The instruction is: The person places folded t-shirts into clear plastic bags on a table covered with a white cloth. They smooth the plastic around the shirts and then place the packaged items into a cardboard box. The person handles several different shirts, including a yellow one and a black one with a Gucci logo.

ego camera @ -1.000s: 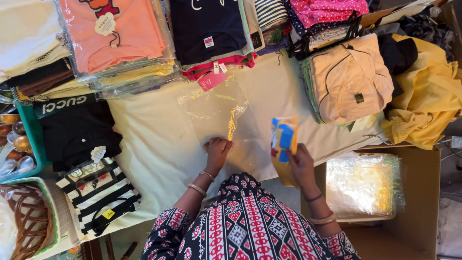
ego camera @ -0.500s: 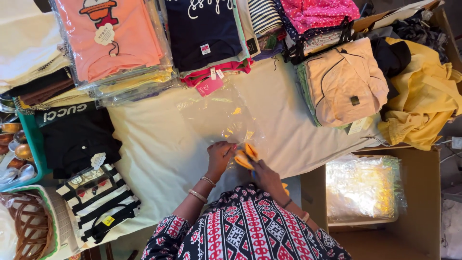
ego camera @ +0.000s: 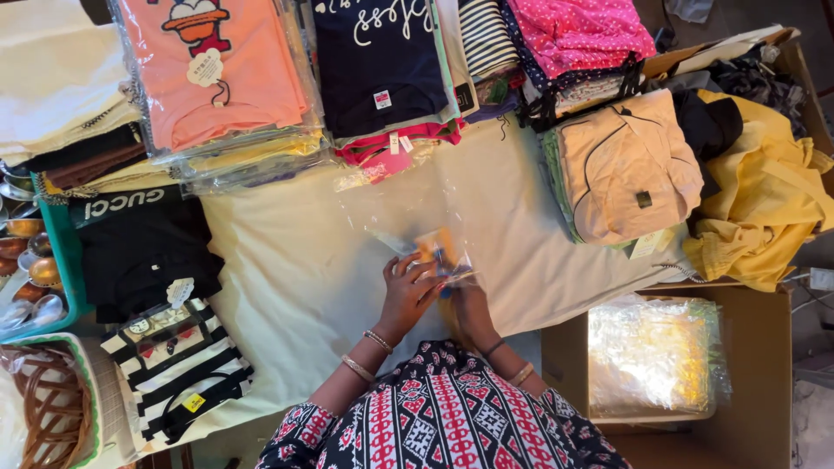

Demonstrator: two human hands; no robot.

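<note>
Two hands meet at the middle of the desk [ego camera: 287, 287], which is covered by a pale cream cloth. Left hand [ego camera: 407, 291] lies with its fingers curled over the near edge of a clear plastic bag [ego camera: 408, 204] and pinches it, while right hand [ego camera: 465, 295] is closed around a small folded orange and blue item [ego camera: 437, 246] at the mouth of that bag; the item sits just beside the left fingertips, partly under the clear film. How far the item is inside the bag cannot be told. The bag lies flat on the cloth and stretches away from the hands toward the stacks at the far edge. There, a peach shirt [ego camera: 217, 69] wrapped in clear film lies on a pile, and next to it a dark navy shirt [ego camera: 378, 56] with white lettering tops another pile. Further right sit a pink dotted garment [ego camera: 578, 30] and, nearer, a folded beige garment [ego camera: 625, 165], touching a crumpled yellow cloth [ego camera: 764, 208]. On the left a black shirt [ego camera: 139, 252] lies above a black and white striped shirt [ego camera: 178, 369], with a teal tray [ego camera: 68, 260] of small metal bowls beside them. On the right, a cardboard box [ego camera: 756, 373] holds a shiny pack of clear bags [ego camera: 651, 356], well apart from the hands.
</note>
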